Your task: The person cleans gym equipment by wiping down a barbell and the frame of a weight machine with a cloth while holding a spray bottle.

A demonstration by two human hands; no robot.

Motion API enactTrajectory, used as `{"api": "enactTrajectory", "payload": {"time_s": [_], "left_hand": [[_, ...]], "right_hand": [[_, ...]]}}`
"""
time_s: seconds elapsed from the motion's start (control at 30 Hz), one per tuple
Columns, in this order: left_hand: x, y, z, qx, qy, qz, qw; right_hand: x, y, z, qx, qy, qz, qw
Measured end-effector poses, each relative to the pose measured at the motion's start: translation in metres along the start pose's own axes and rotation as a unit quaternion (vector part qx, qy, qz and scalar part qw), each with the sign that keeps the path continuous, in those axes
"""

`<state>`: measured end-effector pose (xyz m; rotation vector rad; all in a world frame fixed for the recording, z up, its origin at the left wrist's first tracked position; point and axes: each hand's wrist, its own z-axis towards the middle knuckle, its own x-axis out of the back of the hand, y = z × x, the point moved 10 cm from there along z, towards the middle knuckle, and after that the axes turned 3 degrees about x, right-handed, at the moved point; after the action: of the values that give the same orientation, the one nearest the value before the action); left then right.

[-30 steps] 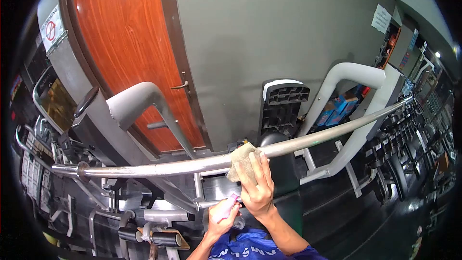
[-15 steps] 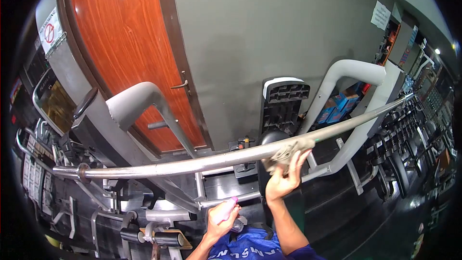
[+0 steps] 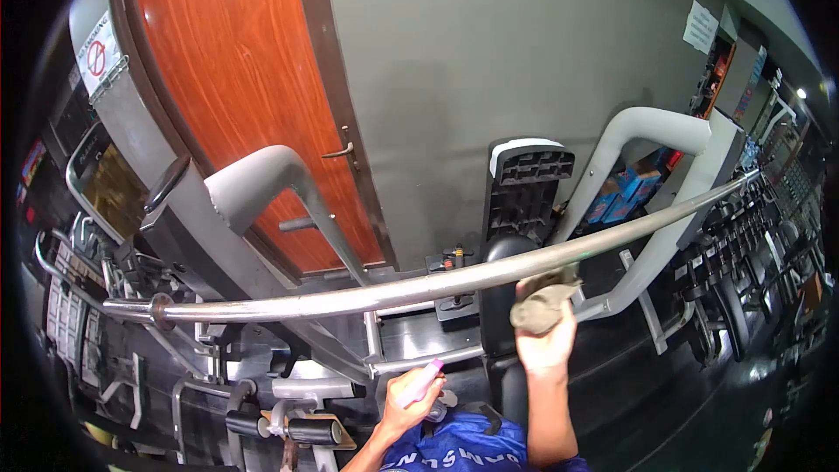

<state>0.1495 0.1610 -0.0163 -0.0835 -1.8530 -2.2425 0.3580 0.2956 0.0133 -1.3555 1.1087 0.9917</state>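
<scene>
A long metal bar runs across the view in front of the person, with a collar near its left end. The right hand is just below the bar, right of the middle, palm turned up, with a crumpled greyish cloth bunched in its curled fingers. The cloth's upper folds meet the bar's lower edge in this view, but whether they touch it I cannot tell. The left hand is lower, near the blue shirt, its fingers closed around a pink object that points up and outward; much of it is hidden in the grip.

The likeliest trouble is with the cloth: it is gathered loosely, so a fold could slip out of the fingers or snag where it passes under the bar. If the cloth bunches to one side, bare knuckles could knock against the metal. The left hand is close to the body — a swing of the forearm could bump the pink object on the bar or loosen the hold. The black pad behind the bar is another thing the right hand could strike if it reaches too far.
</scene>
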Motion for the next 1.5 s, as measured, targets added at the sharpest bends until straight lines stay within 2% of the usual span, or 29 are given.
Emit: {"api": "enactTrajectory", "payload": {"time_s": [0.03,0.1,0.17,0.23,0.3,0.4,0.47,0.53,0.57,0.6,0.63,0.67,0.7,0.73,0.77,0.8,0.83,0.87,0.9,0.93,0.97,1.03,1.1,1.13,1.17,1.23,1.33,1.43,1.5], "left_hand": [[0.004,-0.002,-0.001,-0.001,0.011,-0.002,1.000],[0.013,-0.008,-0.005,0.009,0.027,-0.008,1.000],[0.020,-0.014,-0.007,0.028,0.030,-0.018,0.999],[0.026,-0.018,-0.009,0.045,0.041,-0.051,0.997],[0.034,-0.020,-0.011,0.056,0.047,-0.064,0.995],[0.049,-0.020,-0.013,0.064,0.041,-0.053,0.996],[0.061,-0.019,-0.013,0.072,0.037,-0.046,0.996],[0.076,-0.014,-0.014,0.041,0.005,0.042,0.998],[0.084,-0.005,-0.015,0.015,0.037,0.027,0.999],[0.092,0.009,-0.015,-0.013,0.069,0.013,0.997],[0.093,-0.009,-0.024,0.001,0.052,0.066,0.996],[0.099,-0.039,-0.032,0.077,0.067,-0.064,0.993],[0.101,-0.060,-0.037,0.153,0.080,-0.191,0.966],[0.098,-0.027,-0.023,0.045,0.012,0.015,0.999],[0.095,-0.036,-0.025,-0.006,-0.053,-0.066,0.996],[0.099,-0.021,-0.021,0.020,-0.032,-0.046,0.998],[0.100,-0.006,-0.018,0.045,-0.010,-0.026,0.999],[0.102,-0.007,-0.020,0.015,-0.009,-0.035,0.999],[0.105,-0.004,-0.021,0.015,-0.014,-0.035,0.999],[0.107,0.002,-0.022,0.014,-0.019,-0.036,0.999],[0.109,0.007,-0.021,0.011,-0.023,-0.038,0.999],[0.114,0.012,-0.023,-0.020,-0.042,-0.009,0.999],[0.118,0.015,-0.026,-0.039,-0.054,0.000,0.998],[0.120,0.016,-0.029,-0.042,-0.056,-0.004,0.998],[0.124,0.017,-0.032,-0.044,-0.056,-0.008,0.997],[0.132,0.018,-0.037,-0.049,-0.050,-0.001,0.998],[0.146,0.014,-0.051,-0.036,-0.040,0.011,0.999],[0.164,0.007,-0.066,-0.014,-0.016,0.014,1.000],[0.172,0.003,-0.075,-0.008,-0.003,0.010,1.000]], "right_hand": [[-0.016,-0.011,-0.006,0.025,0.028,0.026,0.999],[-0.048,-0.017,-0.012,0.042,0.001,0.006,0.999],[-0.051,-0.008,-0.018,0.069,0.047,0.021,0.996],[-0.053,0.006,-0.021,0.103,0.027,-0.009,0.994],[-0.046,0.040,-0.026,0.035,0.068,0.018,0.997],[-0.057,0.087,-0.050,0.006,0.048,-0.064,0.997],[-0.060,0.127,-0.068,-0.051,0.064,-0.086,0.993],[-0.062,0.170,-0.088,-0.141,0.024,-0.106,0.984],[-0.067,0.190,-0.102,-0.198,-0.007,-0.107,0.974],[-0.064,0.208,-0.117,-0.247,0.017,-0.104,0.963],[-0.076,0.208,-0.134,-0.279,0.043,-0.183,0.942],[-0.082,0.210,-0.144,-0.307,0.025,-0.189,0.933],[-0.083,0.209,-0.154,-0.335,0.007,-0.194,0.922],[-0.083,0.195,-0.154,-0.312,0.005,-0.219,0.925],[-0.081,0.177,-0.151,-0.290,0.005,-0.244,0.925],[-0.090,0.151,-0.141,-0.208,-0.021,-0.247,0.946],[-0.124,0.117,-0.131,-0.078,-0.130,-0.273,0.950],[-0.134,0.087,-0.111,-0.013,-0.092,-0.186,0.978],[-0.165,0.047,-0.104,0.127,-0.136,-0.265,0.946],[-0.156,0.003,-0.087,0.240,-0.071,-0.444,0.860],[-0.185,-0.024,-0.080,0.353,-0.089,-0.590,0.721],[-0.234,-0.035,-0.062,0.423,-0.116,-0.764,0.473],[-0.226,-0.019,-0.032,0.374,-0.171,-0.847,0.337],[-0.216,-0.008,-0.024,0.301,-0.174,-0.881,0.322],[-0.216,-0.006,-0.026,0.312,-0.133,-0.889,0.309],[-0.226,0.013,-0.042,0.345,-0.147,-0.894,0.245],[-0.229,0.040,-0.055,0.358,-0.155,-0.890,0.236],[-0.237,0.080,-0.071,0.324,-0.186,-0.888,0.267],[-0.248,0.123,-0.088,0.322,-0.233,-0.883,0.250]]}}
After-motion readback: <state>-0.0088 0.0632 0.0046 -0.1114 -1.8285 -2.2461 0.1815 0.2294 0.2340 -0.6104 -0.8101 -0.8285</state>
